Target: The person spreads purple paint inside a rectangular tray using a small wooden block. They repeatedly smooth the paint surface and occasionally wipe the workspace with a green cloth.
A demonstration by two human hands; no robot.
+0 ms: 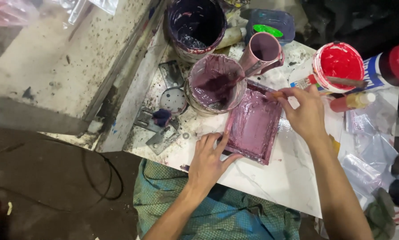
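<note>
— What's in front of them?

— One flat square tray (255, 124), coated in purple paint, lying on the white desk (279, 178) between the two hands. Behind it I count four paint pots: a purple one (215, 84) touching the tray's far edge, a dark one (195, 24) beyond that, a pink mug-shaped one (264, 51), and a red one (338, 64) off to the right with a stick lying across it.

— And the hands?

— The left hand (208, 160) lies flat, fingers spread, its grip open, fingertips pressing the tray's near left edge. The right hand (304, 115) is curled over the tray's far right corner, grip closed on a thin brush handle (277, 94); only its orange tip shows.

— The rest of the place?

— Metal plates (164, 115) lie on the desk's left part, plastic bags (372, 151) on the right. The desk is paint-spattered, beside a stained concrete ledge (61, 66) and a dark floor (44, 186) with a black cable.
</note>
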